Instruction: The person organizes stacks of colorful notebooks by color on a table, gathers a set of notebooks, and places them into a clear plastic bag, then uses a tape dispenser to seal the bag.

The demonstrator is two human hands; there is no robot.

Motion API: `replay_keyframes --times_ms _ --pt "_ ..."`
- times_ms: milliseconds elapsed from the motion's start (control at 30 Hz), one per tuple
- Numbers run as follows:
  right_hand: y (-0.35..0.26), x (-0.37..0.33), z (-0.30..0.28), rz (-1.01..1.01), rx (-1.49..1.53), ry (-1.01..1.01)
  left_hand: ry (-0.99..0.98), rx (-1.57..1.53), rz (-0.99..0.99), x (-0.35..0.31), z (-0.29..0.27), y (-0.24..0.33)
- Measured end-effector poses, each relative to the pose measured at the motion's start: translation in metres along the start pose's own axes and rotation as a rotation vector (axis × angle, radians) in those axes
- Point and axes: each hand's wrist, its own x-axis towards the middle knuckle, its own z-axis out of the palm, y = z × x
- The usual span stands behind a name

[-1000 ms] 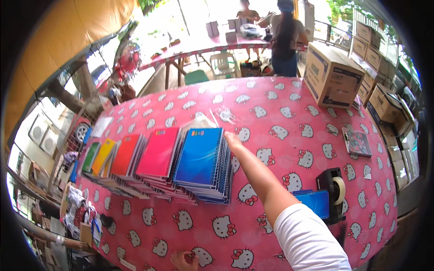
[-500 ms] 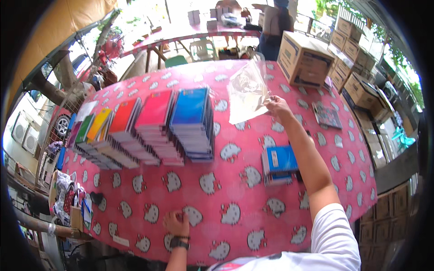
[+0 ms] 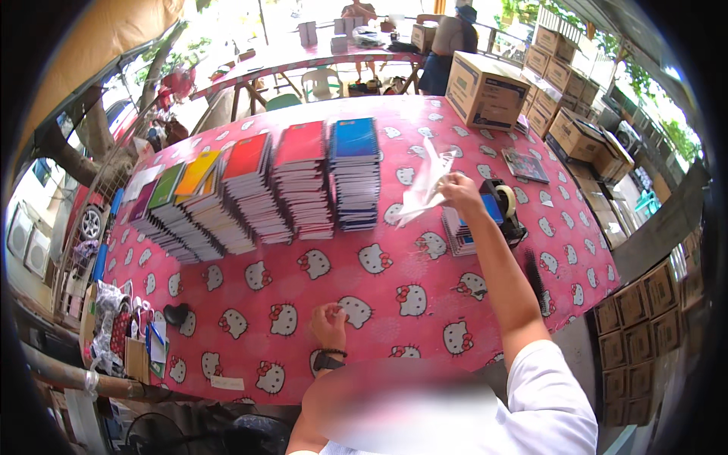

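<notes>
Pink patterned worktop [image 3: 371,292] fills my feed, notebook stacks [image 3: 262,193] fanning from nine to twelve o'clock, grouped by cover colour, seemingly so the colours stay apart. And at two o'clock, my right hand [image 3: 462,191]! Its fingers pinch a thin whitish sheet [image 3: 422,186] by the edge, probably so it hangs free. Near half past six, my left hand [image 3: 328,326]: fingers curled or spread, I can't tell.

Pale sheet [image 3: 426,186]: edge in R hand [image 3: 460,191] hidden by fingers, material unclear. Blue notebook pile [image 3: 458,235] part-hidden behind R forearm [image 3: 500,273]. Shirt front [image 3: 413,413] blurred out. Far co-worker [image 3: 359,12]: head cut off @ top edge. Dark item [image 3: 534,277] nr forearm, too small to ID.
</notes>
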Motion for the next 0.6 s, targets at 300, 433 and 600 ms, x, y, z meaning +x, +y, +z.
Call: replay_keyframes --times_ms 300,433,600 --pt "0.090 -0.236 0.121 0.303 0.725 -0.223 -0.634 -1.270 -0.594 -0.002 -0.058 0.011" --pt "0.146 -0.265 0.145 0.174 -0.279 -0.153 -0.645 -1.401 -0.782 0.007 -0.107 -0.003" --pt "0.116 -0.281 0.216 -0.426 -0.943 0.037 -0.495 -0.808 -0.700 0.005 -0.132 -0.053"
